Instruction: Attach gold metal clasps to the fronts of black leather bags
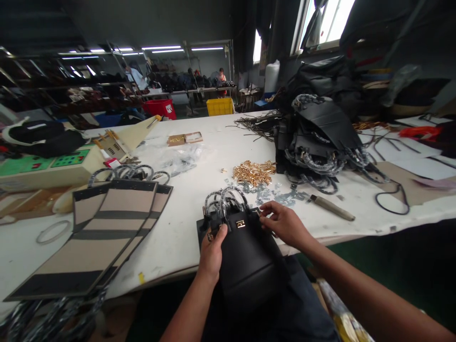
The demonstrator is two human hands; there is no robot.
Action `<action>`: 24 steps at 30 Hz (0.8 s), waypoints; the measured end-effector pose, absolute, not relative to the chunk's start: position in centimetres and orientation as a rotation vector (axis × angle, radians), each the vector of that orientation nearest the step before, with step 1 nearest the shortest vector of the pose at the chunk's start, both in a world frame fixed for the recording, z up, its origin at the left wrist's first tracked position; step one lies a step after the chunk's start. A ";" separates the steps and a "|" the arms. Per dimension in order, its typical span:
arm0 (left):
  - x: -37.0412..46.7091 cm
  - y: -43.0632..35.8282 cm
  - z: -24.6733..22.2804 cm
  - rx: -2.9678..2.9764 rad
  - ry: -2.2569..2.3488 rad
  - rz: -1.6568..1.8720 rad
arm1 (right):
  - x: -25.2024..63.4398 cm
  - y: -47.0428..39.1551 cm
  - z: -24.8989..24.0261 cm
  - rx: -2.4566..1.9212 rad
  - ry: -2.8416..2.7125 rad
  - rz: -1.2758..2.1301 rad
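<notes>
In the head view, a black bag [249, 266] sits at the bottom middle of the frame, by the near edge of the white table [171, 228]. The left hand [213, 249] is closed on the bag's upper left side, thumb in front. The right hand [281, 222] has its thumb and pointing finger nearly together at the bag's top right corner; it is hard to tell just what they pinch.

The bag's shiny wrapped handles [228, 202] stick up and block a bit of the table. Just above them lie a heap of gold bits [252, 173] and some flat gray bits [276, 195]. A tool [331, 207] lies to the right. A big pile of black bags [317, 137] fills the upper right, and striped flat pieces [124, 202] lie at the left.

The left fingers are mostly hidden. The bag's bottom fades into dark clothes, the bottom edge cuts off the left arm, and the far people [137, 77] look blurry
</notes>
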State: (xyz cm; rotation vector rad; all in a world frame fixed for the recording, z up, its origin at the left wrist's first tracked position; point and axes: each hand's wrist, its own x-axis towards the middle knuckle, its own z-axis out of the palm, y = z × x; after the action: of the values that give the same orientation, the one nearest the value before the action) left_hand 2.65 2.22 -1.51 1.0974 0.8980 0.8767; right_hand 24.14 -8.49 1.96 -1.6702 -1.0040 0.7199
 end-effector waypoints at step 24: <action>6.5 8.5 4.0 0.828 0.721 0.028 | 23.6 -9.1 -0.8 -1.595 -0.869 0.541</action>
State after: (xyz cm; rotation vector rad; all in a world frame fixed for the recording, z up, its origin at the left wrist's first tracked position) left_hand 6.47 8.48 4.00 0.8285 0.7212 0.0275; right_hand 23.60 -9.06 -0.85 -1.5946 -0.8688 0.5409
